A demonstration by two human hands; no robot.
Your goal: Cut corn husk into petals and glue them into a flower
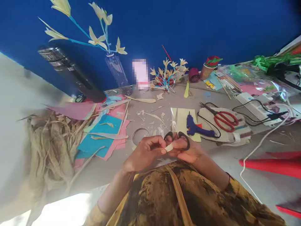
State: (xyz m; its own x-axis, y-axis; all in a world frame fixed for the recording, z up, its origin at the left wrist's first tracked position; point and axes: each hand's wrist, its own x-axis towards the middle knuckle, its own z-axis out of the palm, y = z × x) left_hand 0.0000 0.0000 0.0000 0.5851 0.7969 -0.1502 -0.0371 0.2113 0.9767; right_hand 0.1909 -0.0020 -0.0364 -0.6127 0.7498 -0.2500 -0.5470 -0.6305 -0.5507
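Note:
Close to my body, my left hand [148, 152] pinches a small cream strip [169, 147], perhaps a petal of dried husk. My right hand [185, 150] has black-handled scissors [184, 137] hooked on its fingers, their blades pointing away over the table. Fingertips of the right hand also meet the strip's other end, so both hands are nearly touching. Past them, a blue glue gun [197, 127] lies on pale yellow paper [183, 115]. A roll of tape or ring [134, 135] rests just beyond my left hand.
Husk bundles [50, 147] and coloured paper [100, 135] lie on the left. Husk flowers stand in a plastic bottle [117, 70] beside a dark cylinder [72, 75]. Red-handled scissors [225, 121], a power strip [255, 108] and cables are on the right. Scraps litter the middle.

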